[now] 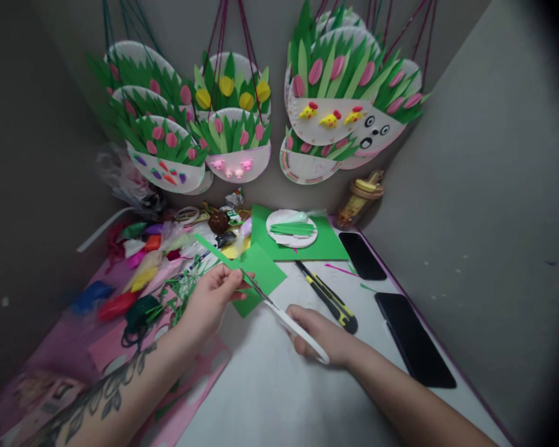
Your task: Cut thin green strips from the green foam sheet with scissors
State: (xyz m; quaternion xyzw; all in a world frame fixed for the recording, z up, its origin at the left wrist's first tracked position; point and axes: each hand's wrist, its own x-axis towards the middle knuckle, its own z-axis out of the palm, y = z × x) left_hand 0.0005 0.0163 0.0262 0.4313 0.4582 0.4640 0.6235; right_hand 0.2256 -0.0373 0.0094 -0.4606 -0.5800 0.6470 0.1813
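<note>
In my right hand (319,335) are white-handled scissors (295,326), the fingers closed round the handle. The blades point up and left, to the fingers of my left hand (218,288). Pinched between the left thumb and fingers is a narrow green paper strip (210,247), which sticks out up and to the left. Just behind and below the blades lies a green paper sheet (264,268). Further back, a white plate (273,239) holds several cut green strips (292,230) and rests on a larger green sheet (328,245).
A yellow and black cutter (328,295) lies right of centre, with two dark phones (363,256) (417,341) along the right edge. Colourful clay packets (118,305) and green scraps (184,285) crowd the left. Decorated paper-plate baskets (242,161) hang behind, near a bottle (358,202).
</note>
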